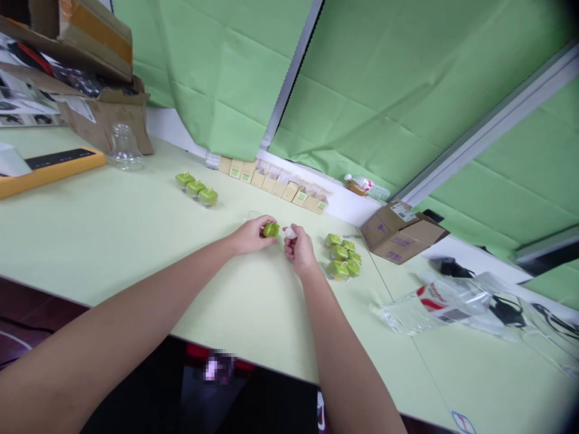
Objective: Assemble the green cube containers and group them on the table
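My left hand [254, 235] is closed around a small green lid [271, 229], its hollow side turned toward my right hand. Between the fingers of my right hand [298, 246] is a small white piece [289, 232], too small to name exactly. The two hands are a short gap apart above the table. Just behind my left hand lies a clear plastic piece [253, 214], partly hidden by the fingers. Several small clear containers with green lids [339, 253] stand to the right of my right hand. Three similar green-lidded containers [195, 188] stand in a row at the back left.
Small cardboard boxes [271, 179] line the table's back edge. A cardboard box [398, 232] and a large clear bottle [425, 307] are on the right. At left are a clear flask-shaped vessel [124, 147], an orange-framed device [58, 167] and an open carton [104, 117].
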The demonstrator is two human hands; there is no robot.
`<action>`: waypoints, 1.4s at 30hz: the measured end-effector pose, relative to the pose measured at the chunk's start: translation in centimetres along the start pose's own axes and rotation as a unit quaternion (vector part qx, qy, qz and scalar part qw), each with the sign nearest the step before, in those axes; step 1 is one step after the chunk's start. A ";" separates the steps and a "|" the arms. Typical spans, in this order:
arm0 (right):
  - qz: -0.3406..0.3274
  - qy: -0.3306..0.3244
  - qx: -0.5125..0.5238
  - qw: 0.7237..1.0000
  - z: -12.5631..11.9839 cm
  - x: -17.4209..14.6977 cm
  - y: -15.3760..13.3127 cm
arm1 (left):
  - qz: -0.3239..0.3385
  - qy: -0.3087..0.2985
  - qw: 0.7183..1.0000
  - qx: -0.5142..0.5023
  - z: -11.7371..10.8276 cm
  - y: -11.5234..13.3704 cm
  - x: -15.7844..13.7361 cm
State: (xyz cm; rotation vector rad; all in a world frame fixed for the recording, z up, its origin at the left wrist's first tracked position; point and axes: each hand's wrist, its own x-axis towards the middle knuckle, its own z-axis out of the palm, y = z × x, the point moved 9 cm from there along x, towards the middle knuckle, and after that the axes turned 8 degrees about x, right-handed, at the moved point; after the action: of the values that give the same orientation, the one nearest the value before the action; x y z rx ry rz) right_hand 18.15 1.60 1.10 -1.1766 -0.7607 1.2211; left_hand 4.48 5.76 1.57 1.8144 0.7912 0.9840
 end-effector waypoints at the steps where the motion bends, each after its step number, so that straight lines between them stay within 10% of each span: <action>1: 0.014 -0.016 0.028 0.999 0.3 -0.2 0.0 | -0.023 0.003 0.999 -0.038 0.0 -0.1 0.0; 8: 0.028 -0.178 0.115 0.977 4.6 -2.8 -1.2 | -0.157 -0.065 0.914 -0.369 2.6 0.5 -0.9; 32: -0.052 -0.107 0.137 0.983 3.4 -2.5 -1.9 | -0.182 -0.129 0.903 -0.367 3.8 1.0 -1.6; 37: -0.061 -0.079 0.135 0.986 2.4 -1.7 -1.6 | -0.185 -0.075 0.933 -0.298 2.7 -0.2 -1.1; 42: -0.078 0.008 0.020 0.997 1.1 -0.9 -1.0 | -0.054 0.020 0.998 0.034 0.1 0.2 -0.5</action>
State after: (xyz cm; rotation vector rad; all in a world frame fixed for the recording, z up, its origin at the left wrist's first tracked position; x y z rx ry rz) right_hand 17.19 1.05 2.45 -1.0737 -0.7977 1.0909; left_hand 4.34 5.30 1.58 1.7934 0.9474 0.9360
